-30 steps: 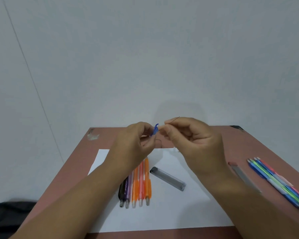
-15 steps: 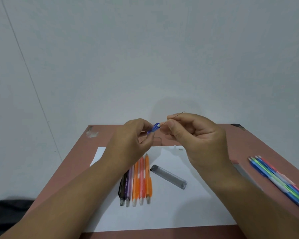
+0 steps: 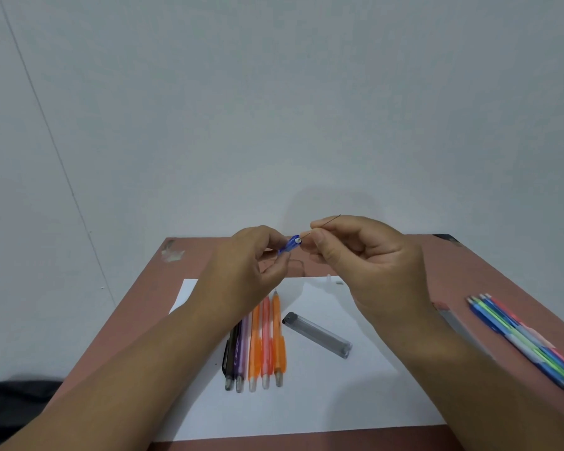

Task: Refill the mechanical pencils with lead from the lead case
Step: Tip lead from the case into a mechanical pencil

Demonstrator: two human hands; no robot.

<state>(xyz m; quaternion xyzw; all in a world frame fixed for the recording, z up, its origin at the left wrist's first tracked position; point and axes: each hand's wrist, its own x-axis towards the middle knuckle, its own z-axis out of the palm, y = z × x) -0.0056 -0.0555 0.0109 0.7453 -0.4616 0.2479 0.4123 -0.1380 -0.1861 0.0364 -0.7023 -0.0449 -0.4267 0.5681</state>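
My left hand (image 3: 251,265) grips a blue mechanical pencil (image 3: 290,245), its open back end pointing right. My right hand (image 3: 365,255) pinches a thin dark lead (image 3: 326,222) between thumb and forefinger, with one end at the pencil's opening. Both hands are raised above the table. On the white paper (image 3: 306,402) lies a grey transparent lead case (image 3: 318,335), and to its left a row of several pencils (image 3: 256,346) in black, purple and orange.
A second bunch of blue, green and pink pencils (image 3: 528,340) lies at the right edge of the brown table (image 3: 469,275). A grey and red object (image 3: 450,315) shows beside my right wrist. Small white bits (image 3: 332,280) lie at the paper's far edge. A dark bag (image 3: 10,405) sits lower left.
Both hands rose slightly. The blue pencil's back end turned toward the lead, and the lead's end now meets the opening.
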